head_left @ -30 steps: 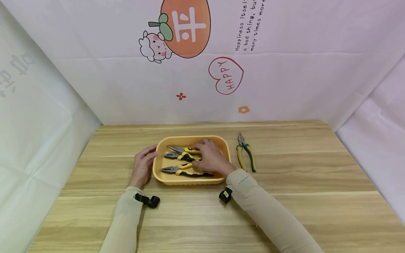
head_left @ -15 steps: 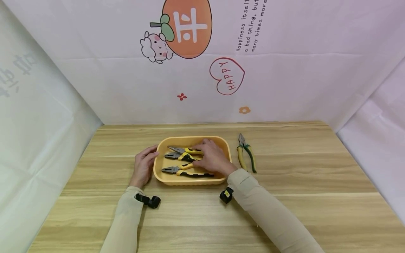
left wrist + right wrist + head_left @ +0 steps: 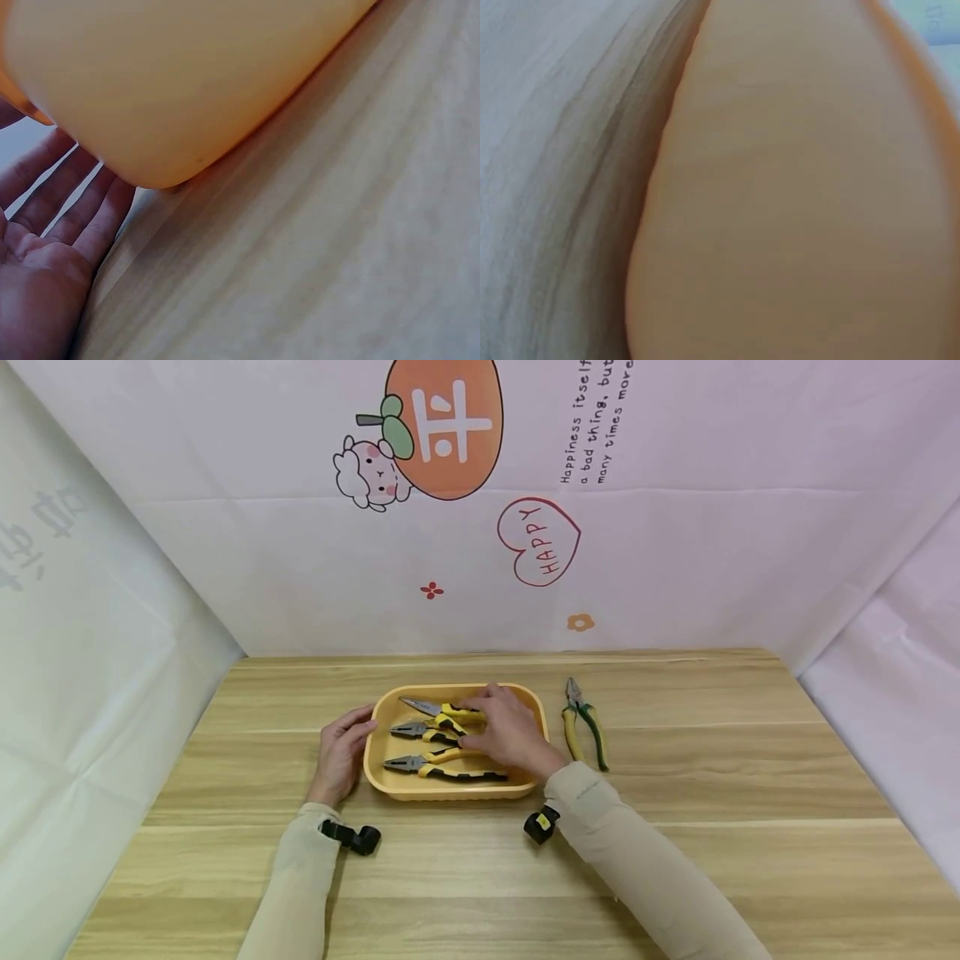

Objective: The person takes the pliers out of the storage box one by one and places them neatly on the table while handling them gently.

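A yellow plastic bin point(image 3: 386, 781) holds three pairs of pliers with yellow-and-black handles. My right hand point(image 3: 512, 727) reaches into it from the right and grips the handles of the long-nose pliers point(image 3: 422, 704), whose tips point left. Just below these lie the middle combination pliers point(image 3: 409, 730), partly covered by that hand. Nearest the front wall are other combination pliers point(image 3: 405, 764), their handles spread. My left hand point(image 3: 339, 757) rests against the bin's left end; the left wrist view shows its fingers point(image 3: 71, 214) extended along the outer wall. The right wrist view shows only the bin's outside point(image 3: 795, 180).
To the right of the bin, green-and-yellow pliers point(image 3: 583, 722) lie on the wooden table point(image 3: 450, 893), jaws pointing away. A printed white cloth point(image 3: 675, 543) hangs behind the table's back edge. A black wrist camera sits on each sleeve.
The long-nose pliers have shifted slightly towards the back of the bin, apart from the middle pair's jaws. My right hand has moved a little back and right. The left hand stays put.
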Tool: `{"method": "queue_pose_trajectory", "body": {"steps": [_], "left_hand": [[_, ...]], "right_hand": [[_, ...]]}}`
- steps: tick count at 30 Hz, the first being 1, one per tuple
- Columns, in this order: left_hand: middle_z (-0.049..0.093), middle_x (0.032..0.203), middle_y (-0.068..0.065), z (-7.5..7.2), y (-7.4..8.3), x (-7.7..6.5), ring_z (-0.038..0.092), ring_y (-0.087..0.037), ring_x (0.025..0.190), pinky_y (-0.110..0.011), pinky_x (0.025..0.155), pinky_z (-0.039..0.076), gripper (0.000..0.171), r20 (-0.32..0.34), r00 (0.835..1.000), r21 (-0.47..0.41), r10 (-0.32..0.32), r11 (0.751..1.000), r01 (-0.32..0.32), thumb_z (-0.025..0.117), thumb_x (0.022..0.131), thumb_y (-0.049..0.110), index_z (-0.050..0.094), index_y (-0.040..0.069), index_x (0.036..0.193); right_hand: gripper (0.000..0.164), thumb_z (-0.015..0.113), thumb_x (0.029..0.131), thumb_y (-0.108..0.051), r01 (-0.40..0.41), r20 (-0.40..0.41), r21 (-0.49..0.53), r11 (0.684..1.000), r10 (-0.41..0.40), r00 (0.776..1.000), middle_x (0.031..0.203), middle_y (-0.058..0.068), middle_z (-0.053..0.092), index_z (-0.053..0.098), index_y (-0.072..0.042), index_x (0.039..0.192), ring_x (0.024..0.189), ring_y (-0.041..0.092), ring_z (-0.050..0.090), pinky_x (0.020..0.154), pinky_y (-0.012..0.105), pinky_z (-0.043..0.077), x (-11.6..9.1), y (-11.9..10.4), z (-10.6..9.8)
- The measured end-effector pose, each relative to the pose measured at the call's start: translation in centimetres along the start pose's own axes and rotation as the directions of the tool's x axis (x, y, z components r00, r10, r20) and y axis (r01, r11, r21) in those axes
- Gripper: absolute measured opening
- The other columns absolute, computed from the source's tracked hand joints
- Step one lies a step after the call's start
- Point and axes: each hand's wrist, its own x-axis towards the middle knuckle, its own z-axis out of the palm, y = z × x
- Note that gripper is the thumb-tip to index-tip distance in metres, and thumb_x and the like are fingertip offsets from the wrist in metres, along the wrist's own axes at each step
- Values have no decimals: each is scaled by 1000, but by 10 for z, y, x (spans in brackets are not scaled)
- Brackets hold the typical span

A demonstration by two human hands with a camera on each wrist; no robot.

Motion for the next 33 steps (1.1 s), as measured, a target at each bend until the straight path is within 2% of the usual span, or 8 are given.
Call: {"method": "queue_pose_trajectory", "body": {"steps": [8, 18, 23, 26, 33], "left_hand": [[73, 107, -1, 1, -1, 0, 69, -14, 99, -28, 88, 58, 38, -1, 1000, -22, 14, 1000, -14, 57, 96, -6, 55, -20, 131], [72, 106, -1, 0, -1, -1, 69, -14, 98, -26, 87, 58, 33, -7, 1000, -20, 22, 1000, -22, 59, 96, -6, 61, -17, 127], [72, 107, -1, 1, 0, -1, 69, -13, 99, -25, 87, 58, 35, -8, 1000, -17, 15, 1000, -15, 58, 96, -6, 58, -19, 129], [72, 107, 0, 1, 1, -1, 69, -12, 99, -25, 87, 58, 36, -10, 1000, -16, 10, 1000, -10, 58, 97, -6, 56, -20, 130], [72, 110, -2, 1, 2, -2, 69, -13, 99, -25, 87, 58, 35, -8, 1000, -12, 6, 1000, -6, 60, 96, -4, 59, -17, 128]], "right_hand": [[54, 84, 85, -27, 6, -67, 69, 998, -1, 998, 109, 12, 60, 67, -16, 136, 91, 22, 50, 65, 34, 44, -7, -4, -12], [59, 83, 87, -32, -24, -112, 109, 994, 36, 993, 122, 12, 58, 64, -11, 139, 101, 28, 54, 61, 30, 44, -24, -12, -35], [59, 83, 86, -31, -26, -145, 112, 993, 42, 988, 125, 12, 58, 64, -10, 138, 111, 32, 53, 68, 35, 46, -33, -13, -45], [59, 84, 85, -32, -23, -165, 99, 995, 39, 986, 124, 13, 58, 65, -10, 137, 108, 31, 53, 70, 36, 47, -38, -12, -48], [59, 86, 83, -31, -18, -217, 74, 997, 33, 976, 117, 12, 59, 67, -12, 135, 92, 26, 51, 62, 32, 42, -51, -6, -51]]}}
